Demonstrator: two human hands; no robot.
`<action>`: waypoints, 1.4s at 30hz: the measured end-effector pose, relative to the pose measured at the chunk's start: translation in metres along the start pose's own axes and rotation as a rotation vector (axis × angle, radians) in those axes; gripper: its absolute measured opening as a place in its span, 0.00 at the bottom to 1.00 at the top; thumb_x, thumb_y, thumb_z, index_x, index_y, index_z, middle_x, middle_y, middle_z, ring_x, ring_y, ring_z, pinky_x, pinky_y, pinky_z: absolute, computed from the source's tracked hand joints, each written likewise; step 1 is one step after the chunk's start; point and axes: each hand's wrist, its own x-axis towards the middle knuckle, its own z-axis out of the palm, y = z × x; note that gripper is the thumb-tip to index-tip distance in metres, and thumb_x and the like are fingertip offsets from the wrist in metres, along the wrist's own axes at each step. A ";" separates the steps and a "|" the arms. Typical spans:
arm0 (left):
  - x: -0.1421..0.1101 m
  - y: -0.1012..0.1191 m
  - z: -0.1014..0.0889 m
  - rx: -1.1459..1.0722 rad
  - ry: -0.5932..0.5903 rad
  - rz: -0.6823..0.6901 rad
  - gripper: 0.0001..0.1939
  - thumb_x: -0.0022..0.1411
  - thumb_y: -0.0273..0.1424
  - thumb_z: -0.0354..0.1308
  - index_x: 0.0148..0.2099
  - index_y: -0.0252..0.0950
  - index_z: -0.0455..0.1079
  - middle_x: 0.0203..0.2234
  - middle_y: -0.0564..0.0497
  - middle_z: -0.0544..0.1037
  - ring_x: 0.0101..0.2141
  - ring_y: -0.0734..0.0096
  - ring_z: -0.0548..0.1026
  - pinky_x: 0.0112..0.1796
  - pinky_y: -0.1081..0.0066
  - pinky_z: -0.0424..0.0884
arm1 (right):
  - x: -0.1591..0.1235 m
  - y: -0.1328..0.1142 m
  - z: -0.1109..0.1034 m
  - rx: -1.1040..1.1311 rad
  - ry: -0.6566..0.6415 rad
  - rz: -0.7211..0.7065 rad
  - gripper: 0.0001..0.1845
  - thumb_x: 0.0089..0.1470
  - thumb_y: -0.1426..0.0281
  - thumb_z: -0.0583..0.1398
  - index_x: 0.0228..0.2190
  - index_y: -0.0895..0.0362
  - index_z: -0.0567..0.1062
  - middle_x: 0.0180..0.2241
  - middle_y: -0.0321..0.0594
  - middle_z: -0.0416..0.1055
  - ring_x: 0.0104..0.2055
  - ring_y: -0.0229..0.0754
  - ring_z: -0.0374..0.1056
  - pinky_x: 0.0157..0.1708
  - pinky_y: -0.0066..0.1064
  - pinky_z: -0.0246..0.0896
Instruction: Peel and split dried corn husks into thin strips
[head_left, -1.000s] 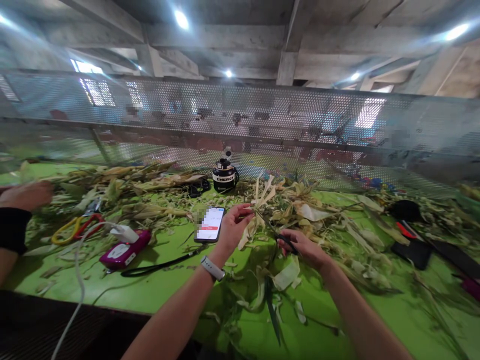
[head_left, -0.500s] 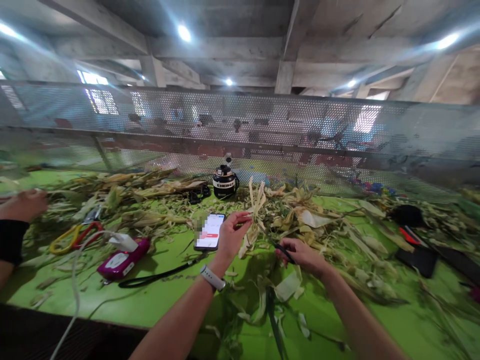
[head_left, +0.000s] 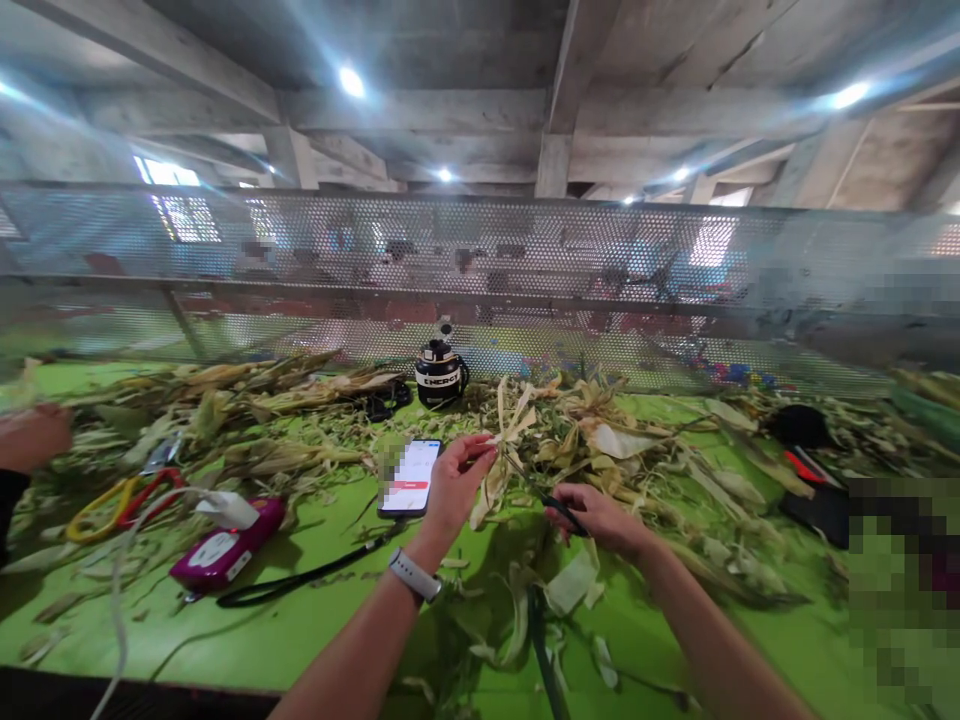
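Note:
My left hand (head_left: 457, 482) pinches a pale, dry corn husk piece (head_left: 507, 440) and holds it upright above the green table (head_left: 315, 610). A white watch sits on that wrist. My right hand (head_left: 596, 515) is closed on black-handled scissors (head_left: 551, 497), whose blades reach up to the base of the husk. Cut husk scraps (head_left: 571, 580) lie under both hands. A lit phone (head_left: 409, 477) lies flat just left of my left hand.
Corn husks (head_left: 247, 420) are heaped along the back of the table before a perforated metal screen (head_left: 480, 270). A black jar (head_left: 439, 374) stands at the back. A magenta device (head_left: 225, 548), yellow and red scissors (head_left: 112, 500) and another person's hand (head_left: 30, 438) are at left. Black items (head_left: 817, 505) lie at right.
The view has tilted a little and shifted; my hands keep their hold on the husk and scissors. The other person's hand at the left has drawn farther left.

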 end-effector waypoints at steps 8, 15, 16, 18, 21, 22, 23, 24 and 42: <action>-0.001 0.001 0.000 -0.035 -0.007 -0.021 0.16 0.45 0.33 0.65 0.39 0.35 0.72 0.33 0.47 0.80 0.36 0.67 0.76 0.42 0.65 0.70 | -0.001 0.002 -0.003 -0.012 -0.029 -0.004 0.25 0.36 0.50 0.66 0.21 0.57 0.65 0.19 0.31 0.63 0.22 0.33 0.60 0.26 0.28 0.58; -0.001 0.000 -0.001 0.026 0.029 -0.013 0.16 0.46 0.34 0.64 0.39 0.34 0.72 0.33 0.47 0.80 0.36 0.67 0.76 0.43 0.64 0.70 | -0.003 -0.002 -0.002 -0.040 -0.012 0.035 0.23 0.36 0.53 0.66 0.21 0.58 0.66 0.19 0.32 0.64 0.22 0.34 0.61 0.26 0.28 0.57; 0.000 0.000 -0.002 0.030 0.027 -0.008 0.15 0.47 0.34 0.64 0.39 0.34 0.72 0.34 0.47 0.80 0.37 0.67 0.76 0.43 0.64 0.70 | -0.003 -0.003 -0.002 -0.045 -0.007 0.040 0.23 0.36 0.53 0.66 0.21 0.58 0.66 0.19 0.32 0.64 0.22 0.34 0.61 0.26 0.28 0.58; 0.000 -0.001 -0.002 0.039 0.024 0.007 0.15 0.47 0.34 0.63 0.38 0.34 0.72 0.34 0.47 0.80 0.37 0.66 0.76 0.43 0.65 0.70 | -0.002 -0.002 -0.002 -0.052 0.002 0.040 0.23 0.36 0.52 0.66 0.21 0.58 0.66 0.19 0.31 0.64 0.22 0.34 0.61 0.26 0.27 0.57; 0.001 -0.003 -0.002 0.042 0.015 0.014 0.13 0.48 0.33 0.63 0.38 0.34 0.72 0.34 0.47 0.80 0.37 0.67 0.76 0.42 0.66 0.70 | -0.001 0.001 -0.002 -0.062 0.007 0.037 0.24 0.35 0.51 0.66 0.21 0.58 0.66 0.18 0.31 0.64 0.23 0.34 0.62 0.26 0.27 0.56; 0.001 -0.003 -0.002 0.038 0.008 0.008 0.13 0.48 0.33 0.63 0.38 0.35 0.72 0.34 0.47 0.80 0.37 0.67 0.76 0.42 0.66 0.70 | 0.000 0.003 -0.003 -0.064 0.005 0.035 0.24 0.36 0.51 0.66 0.21 0.58 0.66 0.18 0.31 0.65 0.23 0.34 0.62 0.26 0.27 0.56; 0.001 -0.004 -0.002 0.031 0.000 0.001 0.14 0.47 0.33 0.63 0.38 0.35 0.72 0.33 0.47 0.80 0.36 0.68 0.76 0.42 0.66 0.70 | 0.001 0.004 -0.003 -0.066 0.003 0.033 0.24 0.36 0.51 0.66 0.21 0.58 0.66 0.18 0.31 0.65 0.23 0.34 0.62 0.26 0.27 0.55; 0.001 -0.004 -0.002 0.022 -0.007 -0.008 0.14 0.47 0.32 0.64 0.38 0.35 0.72 0.33 0.48 0.80 0.36 0.68 0.76 0.42 0.67 0.70 | 0.001 0.005 -0.003 -0.068 -0.001 0.031 0.24 0.36 0.51 0.65 0.21 0.58 0.66 0.19 0.31 0.65 0.23 0.34 0.62 0.26 0.27 0.55; 0.002 -0.005 -0.002 0.108 0.038 0.078 0.11 0.47 0.32 0.63 0.35 0.34 0.73 0.31 0.47 0.79 0.33 0.69 0.76 0.37 0.68 0.71 | -0.001 0.003 -0.007 -0.020 -0.016 -0.043 0.24 0.39 0.50 0.64 0.20 0.58 0.64 0.19 0.30 0.61 0.22 0.33 0.60 0.25 0.27 0.55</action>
